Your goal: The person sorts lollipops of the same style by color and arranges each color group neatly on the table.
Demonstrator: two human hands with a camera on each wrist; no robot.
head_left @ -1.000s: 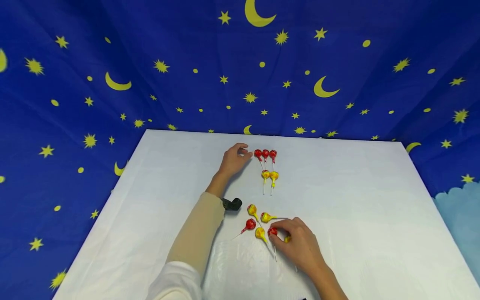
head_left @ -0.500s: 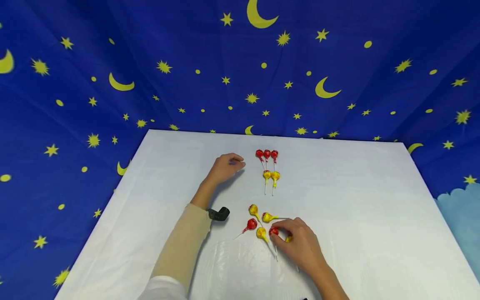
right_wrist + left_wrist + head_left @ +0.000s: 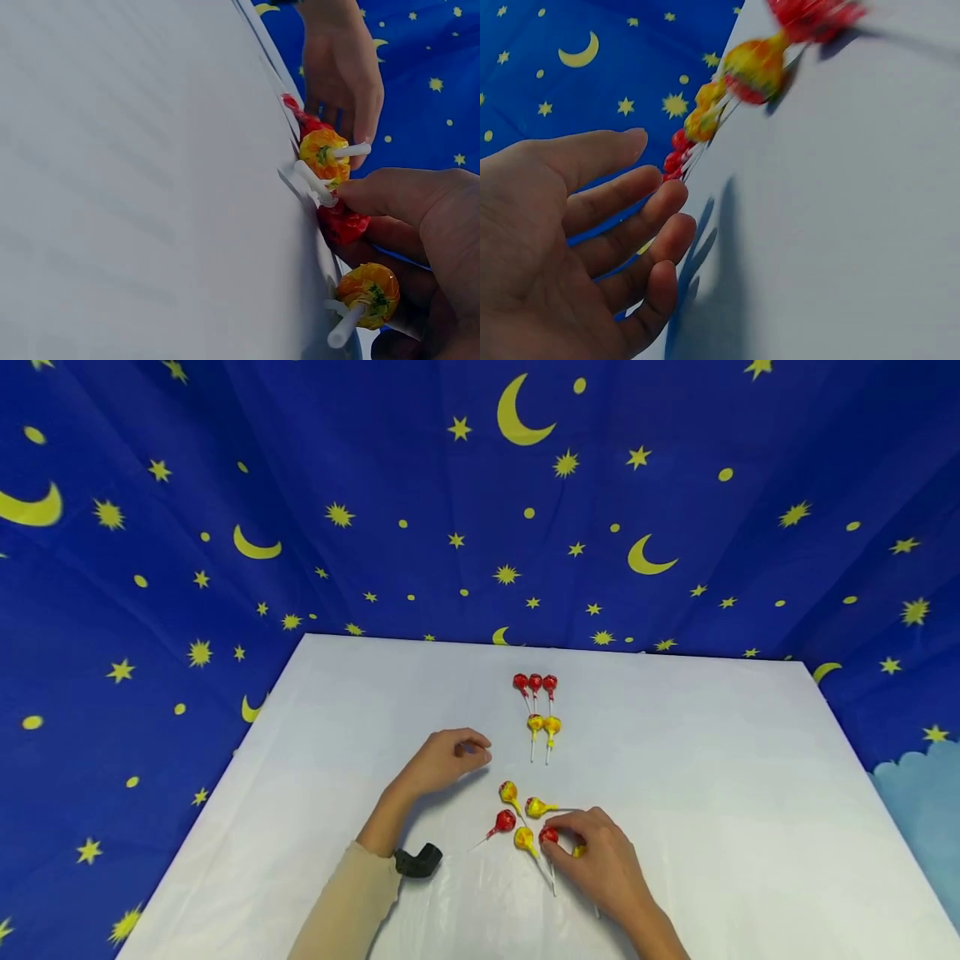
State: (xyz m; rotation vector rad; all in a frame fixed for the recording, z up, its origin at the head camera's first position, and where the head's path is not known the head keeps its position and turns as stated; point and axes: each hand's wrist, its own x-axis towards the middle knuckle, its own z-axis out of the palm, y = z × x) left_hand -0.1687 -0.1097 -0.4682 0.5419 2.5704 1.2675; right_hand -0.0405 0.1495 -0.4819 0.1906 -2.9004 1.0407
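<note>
**Lollipops under two hands on a white table**

Lollipops lie loose beneath the right hand (image 3: 603,860), whose thumb and fingers are pinched on a red lollipop (image 3: 548,835) at its fingertips, its white stick running back under the palm. A yellow lollipop (image 3: 524,838) lies just to that hand's left, touching or nearly touching the red one, with another red lollipop (image 3: 505,819) further left. Two more yellow ones (image 3: 534,807) sit just ahead of the fingers, and one more shows tucked under the hand in the wrist view.

The left hand (image 3: 442,762) hovers or rests low over the white table (image 3: 750,793), fingers loosely bent and apart, holding nothing. Ahead and to its right is a tidy group: three red lollipops (image 3: 535,682) side by side, two yellow lollipops (image 3: 543,724) just below them.
</note>
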